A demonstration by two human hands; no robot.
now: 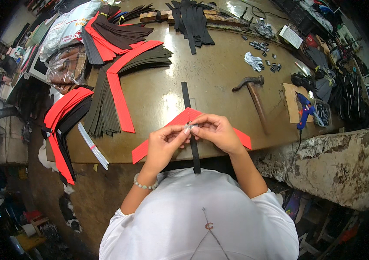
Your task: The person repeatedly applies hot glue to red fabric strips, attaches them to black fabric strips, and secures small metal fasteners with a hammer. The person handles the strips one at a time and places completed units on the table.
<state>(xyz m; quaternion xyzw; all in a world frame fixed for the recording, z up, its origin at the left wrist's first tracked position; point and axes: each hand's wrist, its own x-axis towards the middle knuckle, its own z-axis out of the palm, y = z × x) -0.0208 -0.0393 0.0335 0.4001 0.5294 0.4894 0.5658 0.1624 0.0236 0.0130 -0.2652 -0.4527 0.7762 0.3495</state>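
Note:
At the near edge of the table, my left hand (pixel 165 141) and my right hand (pixel 220 133) meet fingertip to fingertip. Both pinch a small grey piece (pixel 192 125); its exact kind is too small to make out. Under my fingers runs a long narrow black strap (pixel 185 95), its near end (pixel 195 158) reaching past the table edge toward my shirt. Below the hands lies a red strip bent into a wide V (pixel 143 149), with its point facing away from me. My fingers cover the middle of the strap and part of the V.
Bundles of red and dark strips (pixel 119 97) lie to the left, beside thin white sticks (pixel 93 147). To the right are a hammer (pixel 256 97), small black pieces (pixel 260 46), white tags (pixel 254 61) and a blue glue gun (pixel 306 110). Black straps (pixel 190 24) hang over wood at the back.

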